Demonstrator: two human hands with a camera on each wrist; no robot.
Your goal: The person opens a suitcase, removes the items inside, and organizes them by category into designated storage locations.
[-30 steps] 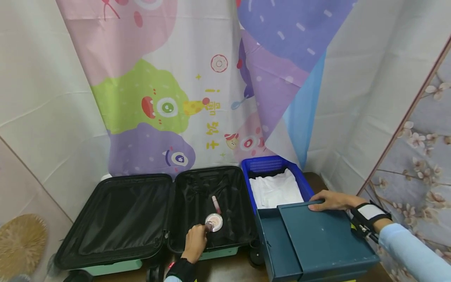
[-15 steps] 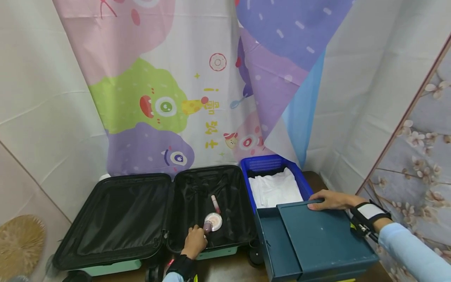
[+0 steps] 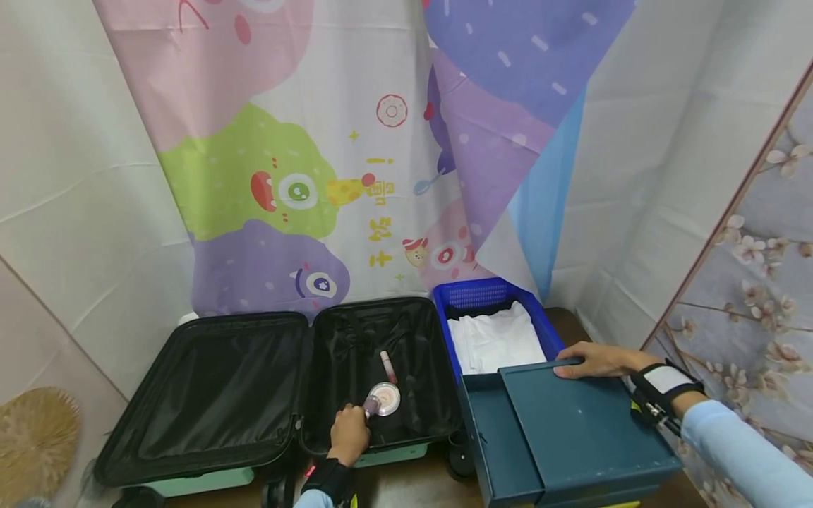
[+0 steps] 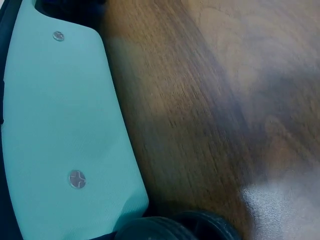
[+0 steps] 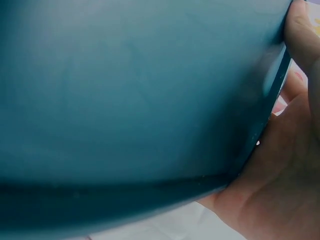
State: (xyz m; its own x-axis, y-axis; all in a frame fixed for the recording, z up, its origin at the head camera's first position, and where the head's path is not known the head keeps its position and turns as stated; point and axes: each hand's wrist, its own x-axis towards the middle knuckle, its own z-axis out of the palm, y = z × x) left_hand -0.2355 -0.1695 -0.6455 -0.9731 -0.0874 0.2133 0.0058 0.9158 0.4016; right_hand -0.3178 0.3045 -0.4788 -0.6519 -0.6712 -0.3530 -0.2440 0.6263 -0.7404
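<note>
My left hand (image 3: 349,434) holds a small mauve bottle-like item (image 3: 372,405) over the right half of an open suitcase (image 3: 425,339). Just beyond it, on the black lining, lie a round clear-rimmed makeup compact (image 3: 384,399) and a slim pink tube (image 3: 388,367). The left wrist view misses this hand, catching only the mint shell (image 4: 75,115). At the right, my right hand (image 3: 597,360) grips the far edge of the sliding lid (image 3: 591,423) of a dark teal box (image 3: 508,451). In the right wrist view the thumb (image 5: 300,30) lies over that edge.
A blue basket (image 3: 444,331) with folded white cloth (image 3: 495,342) stands behind the box. The suitcase's other half (image 3: 222,395) lies open at the left. Black wheels (image 3: 461,458) stick out above the wooden table (image 3: 406,487). A printed curtain (image 3: 356,233) hangs behind.
The left hand has drawn slightly left and toward me with the mauve item, so more of the compact shows. The right hand stays on the lid.
</note>
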